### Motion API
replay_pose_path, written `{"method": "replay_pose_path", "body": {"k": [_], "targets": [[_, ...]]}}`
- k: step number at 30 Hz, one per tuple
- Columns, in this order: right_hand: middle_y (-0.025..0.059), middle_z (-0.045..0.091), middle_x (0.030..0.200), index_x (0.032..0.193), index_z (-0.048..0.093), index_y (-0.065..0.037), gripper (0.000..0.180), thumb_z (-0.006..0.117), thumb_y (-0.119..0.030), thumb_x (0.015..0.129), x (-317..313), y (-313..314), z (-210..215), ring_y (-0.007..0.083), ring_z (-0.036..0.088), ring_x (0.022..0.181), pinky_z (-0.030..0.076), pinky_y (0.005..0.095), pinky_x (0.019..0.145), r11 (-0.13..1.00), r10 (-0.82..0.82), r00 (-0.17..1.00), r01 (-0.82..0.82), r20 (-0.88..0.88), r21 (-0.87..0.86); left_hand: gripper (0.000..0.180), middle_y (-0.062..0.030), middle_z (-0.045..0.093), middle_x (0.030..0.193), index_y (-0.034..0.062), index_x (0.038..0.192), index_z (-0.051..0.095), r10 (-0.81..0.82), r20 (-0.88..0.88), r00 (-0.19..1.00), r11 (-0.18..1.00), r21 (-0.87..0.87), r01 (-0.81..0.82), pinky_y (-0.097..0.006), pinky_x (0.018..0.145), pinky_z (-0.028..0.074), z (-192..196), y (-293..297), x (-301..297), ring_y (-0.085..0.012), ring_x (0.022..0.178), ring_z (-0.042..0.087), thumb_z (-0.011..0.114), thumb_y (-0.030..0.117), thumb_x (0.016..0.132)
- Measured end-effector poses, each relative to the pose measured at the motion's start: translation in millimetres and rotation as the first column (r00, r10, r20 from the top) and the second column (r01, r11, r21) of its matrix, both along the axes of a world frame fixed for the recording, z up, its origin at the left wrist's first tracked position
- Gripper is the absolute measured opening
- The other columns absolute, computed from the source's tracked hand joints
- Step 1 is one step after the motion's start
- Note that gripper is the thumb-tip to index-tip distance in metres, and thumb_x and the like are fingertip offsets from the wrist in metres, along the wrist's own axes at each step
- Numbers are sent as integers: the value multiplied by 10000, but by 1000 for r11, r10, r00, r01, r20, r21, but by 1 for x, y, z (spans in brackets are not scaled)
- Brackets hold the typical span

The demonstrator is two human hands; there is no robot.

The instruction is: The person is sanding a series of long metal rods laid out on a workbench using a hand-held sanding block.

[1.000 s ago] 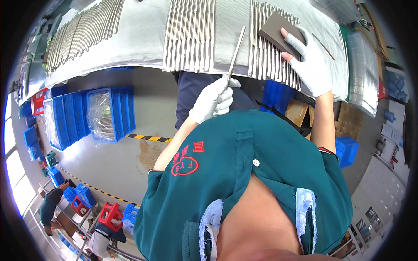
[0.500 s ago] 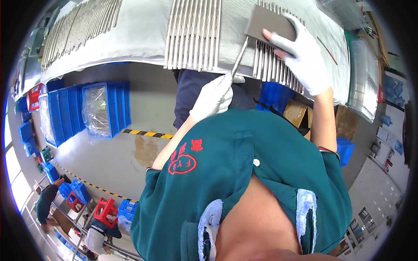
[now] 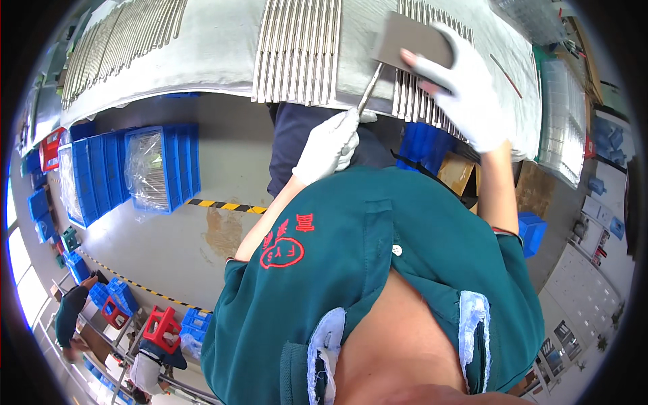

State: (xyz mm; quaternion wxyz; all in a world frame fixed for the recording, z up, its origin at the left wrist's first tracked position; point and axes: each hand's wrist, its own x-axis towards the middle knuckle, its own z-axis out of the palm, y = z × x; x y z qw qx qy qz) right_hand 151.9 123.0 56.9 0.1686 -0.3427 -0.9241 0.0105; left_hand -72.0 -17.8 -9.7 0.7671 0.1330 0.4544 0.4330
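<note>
white tabletop (image 3: 219,47), rods (image 3: 298,54), blue crates (image 3: 182,162) nearby

Bright, even light fills the scene. Windows (image 3: 30,287) at the left rim burn out to white, and a patch of glare whitens the floor (image 3: 226,155). Metal rods (image 3: 297,54) glint. Slight blur softens the brown-grey block (image 3: 413,40) and the right hand (image 3: 472,94). Distortion bows the tabletop (image 3: 219,44) inside a black border.
</note>
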Motion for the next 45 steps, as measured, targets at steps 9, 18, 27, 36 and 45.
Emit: {"method": "replay_pose_path", "body": {"k": [9,18,27,36,45], "targets": [[167,542,1446,1309,707,-345,580,808,-106,790,-18,5,19,383,575,1256,479,414,1056,988,-34,997,23,-72,-151,349,83,396,617,45,1217,656,-25,75,997,1000,19,23,-202,414,220,-5,2,-5,-8,458,279,542,349,1088],[164,509,1495,1300,724,-289,612,801,-20,756,16,27,-7,364,529,1334,450,406,1103,991,27,997,-36,-75,-129,345,92,350,613,51,1197,646,-28,123,992,999,48,23,-207,415,219,0,2,-5,-13,461,272,523,357,1096],[153,539,1443,1292,707,-386,673,835,-56,719,-22,19,-6,382,553,1272,478,421,1054,989,140,989,-138,-54,49,353,97,394,634,31,1252,648,-29,-56,998,999,14,29,-193,426,230,2,2,-3,-1,481,298,555,326,1081],[157,543,1445,1262,737,-351,633,824,-16,731,-12,18,5,370,550,1301,489,417,1055,996,32,992,-43,-120,-84,376,88,470,705,-13,1324,643,-35,-121,992,998,55,42,-191,495,274,8,2,-1,4,556,365,594,248,1057],[149,500,1511,1266,745,-314,609,796,3,749,30,15,9,362,505,1359,429,405,1123,982,-54,993,33,-109,-185,351,77,459,692,1,1300,624,-30,-55,998,998,61,33,-188,459,270,-1,3,-2,-2,521,357,614,240,1043]]}}
